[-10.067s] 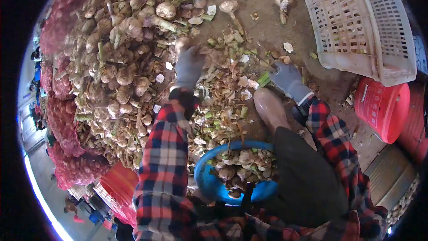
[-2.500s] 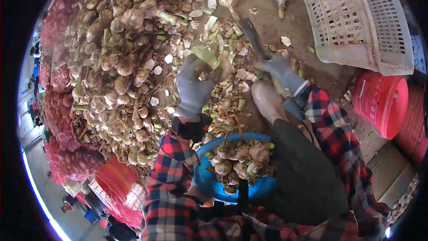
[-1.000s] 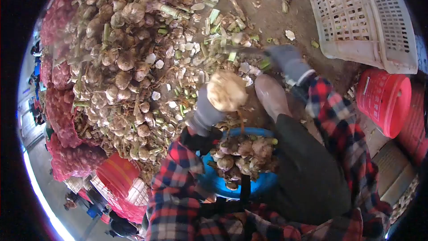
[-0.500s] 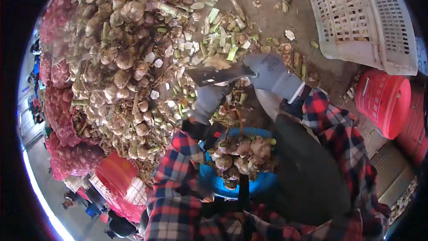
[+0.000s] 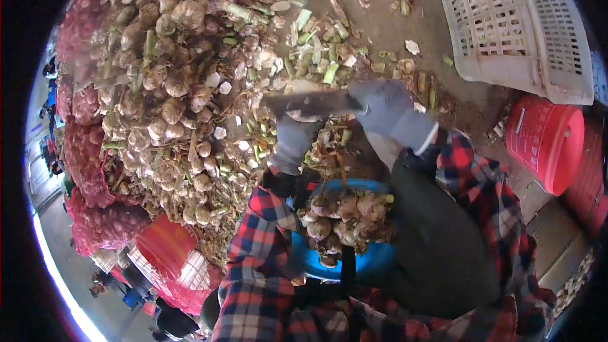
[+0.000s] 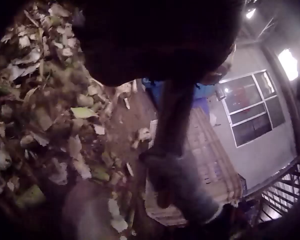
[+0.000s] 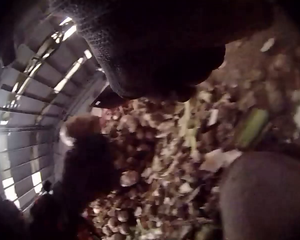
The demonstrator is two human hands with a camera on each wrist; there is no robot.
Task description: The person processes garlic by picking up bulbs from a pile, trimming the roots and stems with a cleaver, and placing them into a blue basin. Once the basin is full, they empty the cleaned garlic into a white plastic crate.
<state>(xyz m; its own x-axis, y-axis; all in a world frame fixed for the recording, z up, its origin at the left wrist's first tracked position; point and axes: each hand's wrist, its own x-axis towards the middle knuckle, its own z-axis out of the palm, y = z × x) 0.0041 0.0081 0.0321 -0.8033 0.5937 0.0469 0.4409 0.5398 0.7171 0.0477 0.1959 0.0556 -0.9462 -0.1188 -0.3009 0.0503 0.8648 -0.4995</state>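
My gloved left hand (image 5: 296, 142) grips a garlic bulb (image 5: 301, 87) above the litter of trimmings, in front of the boots. Across the bulb lies the broad dark blade of a knife (image 5: 310, 105), hiding its middle. My gloved right hand (image 5: 391, 113) grips the knife's handle from the right. In the left wrist view the blade (image 6: 174, 117) runs down from the dark left hand to the right hand (image 6: 182, 182). The right wrist view shows the right glove (image 7: 140, 55) at the top, with the bulb (image 7: 82, 127) below left.
Untrimmed garlic (image 5: 180, 88) is heaped at left beside red mesh sacks (image 5: 104, 221). A blue basin (image 5: 303, 259) of garlic bulbs stands close to the body. Cut stems (image 5: 316, 44) litter the floor. At right are a white plastic crate (image 5: 487, 25) and a red bucket (image 5: 538, 142).
The left hand, seen with a green stem earlier, brought a garlic bulb toward the body. The right hand moved the knife left onto the bulb; since half a second ago the blade has shifted slightly.
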